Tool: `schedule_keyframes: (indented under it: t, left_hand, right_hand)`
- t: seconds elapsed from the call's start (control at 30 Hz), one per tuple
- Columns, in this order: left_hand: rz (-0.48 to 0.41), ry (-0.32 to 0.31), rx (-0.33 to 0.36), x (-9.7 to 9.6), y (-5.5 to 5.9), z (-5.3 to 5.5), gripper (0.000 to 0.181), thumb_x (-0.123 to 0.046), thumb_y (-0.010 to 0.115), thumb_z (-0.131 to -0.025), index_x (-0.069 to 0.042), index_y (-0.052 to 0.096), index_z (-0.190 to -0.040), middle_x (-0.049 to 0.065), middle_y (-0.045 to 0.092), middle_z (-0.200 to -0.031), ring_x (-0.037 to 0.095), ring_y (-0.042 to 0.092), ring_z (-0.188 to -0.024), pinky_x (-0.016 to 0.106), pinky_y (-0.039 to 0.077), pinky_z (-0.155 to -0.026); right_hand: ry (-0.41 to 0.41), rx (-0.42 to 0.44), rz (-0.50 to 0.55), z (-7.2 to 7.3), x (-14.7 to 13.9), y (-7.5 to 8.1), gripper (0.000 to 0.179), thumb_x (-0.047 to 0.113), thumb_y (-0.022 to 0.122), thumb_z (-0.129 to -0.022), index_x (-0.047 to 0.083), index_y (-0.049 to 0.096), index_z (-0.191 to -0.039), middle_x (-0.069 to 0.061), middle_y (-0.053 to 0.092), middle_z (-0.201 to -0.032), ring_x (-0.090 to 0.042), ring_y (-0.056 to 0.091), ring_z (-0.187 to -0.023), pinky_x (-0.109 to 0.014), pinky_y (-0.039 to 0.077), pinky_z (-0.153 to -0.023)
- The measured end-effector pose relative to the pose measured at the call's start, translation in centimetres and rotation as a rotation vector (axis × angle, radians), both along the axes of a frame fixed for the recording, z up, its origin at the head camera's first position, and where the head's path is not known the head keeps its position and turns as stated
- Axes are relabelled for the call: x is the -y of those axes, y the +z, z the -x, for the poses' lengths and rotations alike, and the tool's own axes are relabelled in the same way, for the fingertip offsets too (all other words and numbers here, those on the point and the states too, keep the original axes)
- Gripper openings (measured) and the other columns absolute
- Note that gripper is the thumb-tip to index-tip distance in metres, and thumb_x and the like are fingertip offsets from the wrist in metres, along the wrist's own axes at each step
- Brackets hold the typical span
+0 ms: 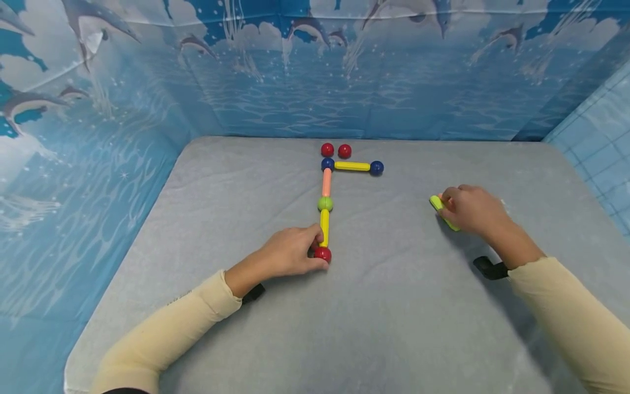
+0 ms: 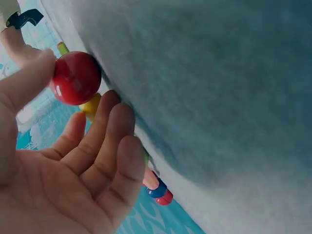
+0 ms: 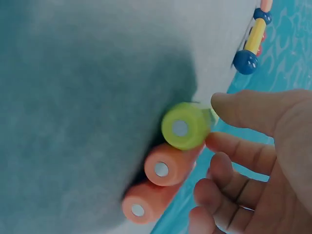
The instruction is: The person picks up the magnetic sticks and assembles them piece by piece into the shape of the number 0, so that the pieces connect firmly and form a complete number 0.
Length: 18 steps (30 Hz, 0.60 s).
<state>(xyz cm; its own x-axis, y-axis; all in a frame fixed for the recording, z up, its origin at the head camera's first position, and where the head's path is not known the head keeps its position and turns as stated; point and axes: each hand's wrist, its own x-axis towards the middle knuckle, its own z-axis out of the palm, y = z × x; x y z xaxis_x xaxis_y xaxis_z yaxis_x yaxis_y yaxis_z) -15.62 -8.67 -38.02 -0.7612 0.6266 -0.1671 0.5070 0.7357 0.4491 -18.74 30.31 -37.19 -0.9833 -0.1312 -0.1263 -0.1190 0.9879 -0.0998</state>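
My left hand (image 1: 290,251) is at the near end of a chain of magnetic pieces. Its thumb presses the red ball (image 1: 322,254), and its fingers curve beside the ball and the yellow rod (image 1: 325,227). Beyond that rod, a green ball (image 1: 325,204), a salmon rod (image 1: 327,183) and a dark blue ball (image 1: 327,163) continue the line. At the right, my right hand (image 1: 472,210) pinches a lime-green rod (image 3: 183,126) between thumb and index finger. Two orange rods, one nearer (image 3: 165,165) and one farther (image 3: 144,202), lie alongside it, mostly hidden in the head view.
From the far blue ball, another yellow rod (image 1: 352,166) runs right to a second blue ball (image 1: 376,168). Two loose red balls, left (image 1: 327,149) and right (image 1: 344,151), sit behind. A grey cloth (image 1: 394,328) covers the table; dolphin-printed sheets (image 1: 315,82) stand behind and left.
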Motion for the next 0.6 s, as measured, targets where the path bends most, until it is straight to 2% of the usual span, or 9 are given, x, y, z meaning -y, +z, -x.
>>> schedule_keyframes:
  t: [0.1,0.33,0.43,0.6]
  left_hand:
    - [-0.017,0.003,-0.016,-0.1,-0.1,0.0,0.038,-0.037,0.08,-0.083,-0.015,0.06,-0.107,-0.005,0.068,-0.088,0.009,0.055,-0.072,0.024,0.044,-0.063]
    - [-0.046,-0.005,-0.033,0.0,-0.5,-0.1,0.033,-0.034,0.08,-0.083,-0.014,0.061,-0.102,-0.006,0.064,-0.081,0.009,0.054,-0.068,0.022,0.042,-0.059]
    - [-0.061,-0.009,-0.014,0.1,-0.6,0.0,0.033,-0.033,0.081,-0.083,-0.015,0.061,-0.103,-0.005,0.066,-0.086,0.01,0.054,-0.071,0.022,0.043,-0.061]
    - [-0.104,0.004,0.066,0.4,-0.7,0.2,0.033,-0.028,0.082,-0.082,-0.017,0.061,-0.104,-0.004,0.067,-0.093,0.012,0.054,-0.074,0.024,0.044,-0.063]
  right_hand:
    - [0.007,-0.008,-0.006,-0.3,0.2,-0.3,0.043,0.023,0.07,-0.089,-0.007,0.061,-0.119,-0.026,0.062,-0.103,-0.035,0.06,-0.085,-0.05,0.051,-0.069]
    - [0.075,-0.099,0.018,-0.8,1.1,-0.9,0.033,0.014,0.072,-0.087,-0.009,0.062,-0.11,-0.026,0.062,-0.098,-0.033,0.06,-0.082,-0.051,0.051,-0.071]
    - [0.086,-0.115,0.03,-0.9,1.4,-1.1,0.031,0.011,0.07,-0.087,-0.008,0.062,-0.11,-0.025,0.061,-0.099,-0.034,0.06,-0.083,-0.051,0.051,-0.072]
    - [0.099,-0.115,0.044,-0.9,1.8,-1.3,0.029,0.008,0.069,-0.088,-0.007,0.059,-0.11,-0.026,0.063,-0.1,-0.035,0.063,-0.084,-0.052,0.051,-0.072]
